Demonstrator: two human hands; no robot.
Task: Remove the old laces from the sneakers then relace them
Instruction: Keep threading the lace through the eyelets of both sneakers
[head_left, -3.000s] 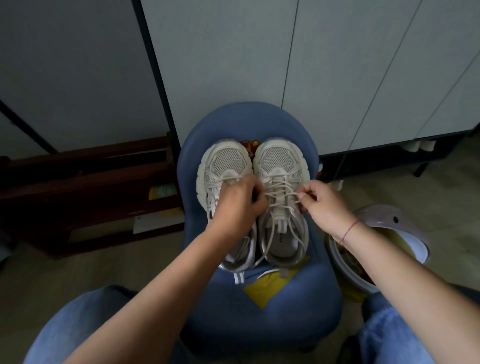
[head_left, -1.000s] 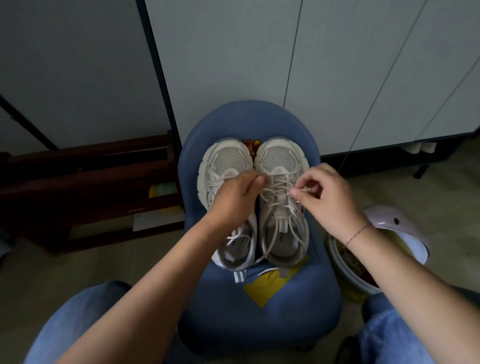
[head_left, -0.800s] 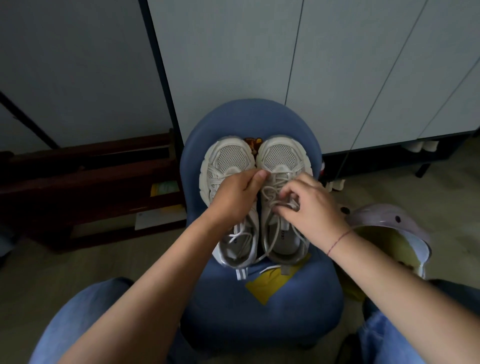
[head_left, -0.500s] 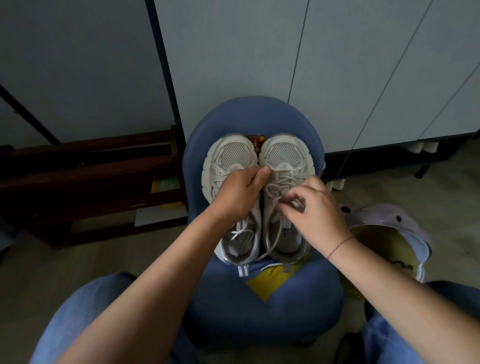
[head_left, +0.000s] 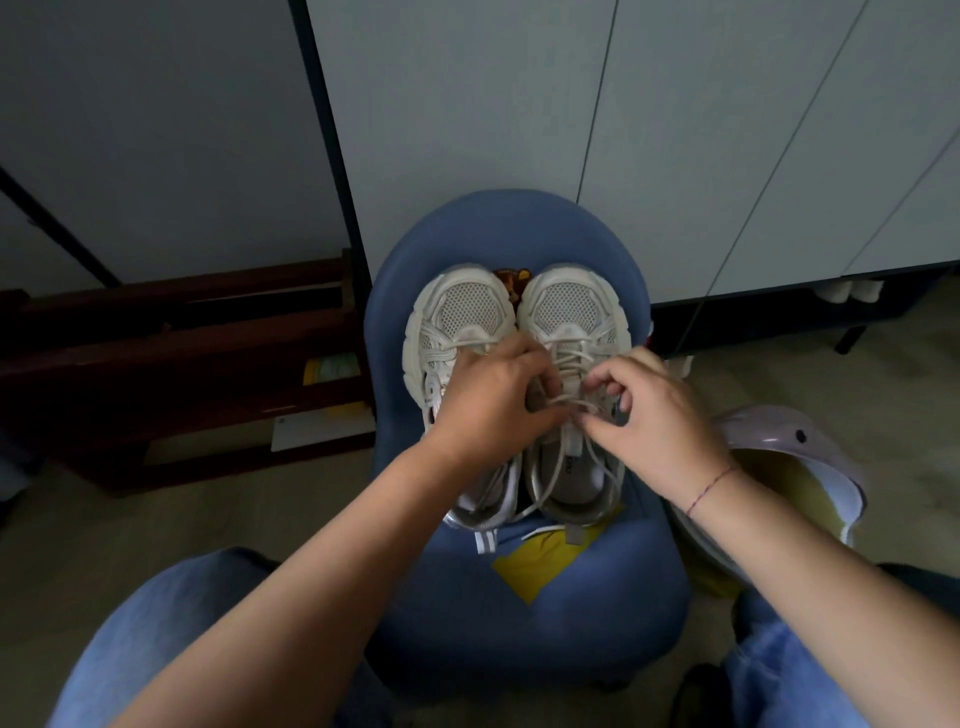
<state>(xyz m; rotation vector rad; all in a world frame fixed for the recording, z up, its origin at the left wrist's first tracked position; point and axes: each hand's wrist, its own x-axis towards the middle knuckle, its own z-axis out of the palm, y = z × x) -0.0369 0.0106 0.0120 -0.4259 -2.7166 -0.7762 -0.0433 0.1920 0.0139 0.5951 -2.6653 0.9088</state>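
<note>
Standing side by side with toes pointing away from the person, two pale grey-white sneakers (head_left: 462, 312) sit on the seat of a blue chair (head_left: 519, 613). Each has a mesh toe panel, thick ribbed sides and a silvery heel. The one on the right is threaded with a cream lace (head_left: 571, 358) that crosses its tongue in loose rows, and slack loops trail down past its heel. Both hands meet over the middle of that shoe. The left hand (head_left: 488, 400) has its fingers curled and pinches the lace against the thumb, while the right hand (head_left: 654, 415) pinches the same lace between thumb and forefinger just beside it. A thin red thread (head_left: 711, 486) circles the right wrist.

A yellow patch (head_left: 540, 561) shows on the seat below the heels. The chair stands on a beige floor (head_left: 156, 519) against pale grey cabinet doors (head_left: 467, 130). A dark wooden rack (head_left: 171, 332) lies to the left, a pale purple plastic shell (head_left: 779, 431) to the right, and blue jeans (head_left: 156, 634) fill the lower corners.
</note>
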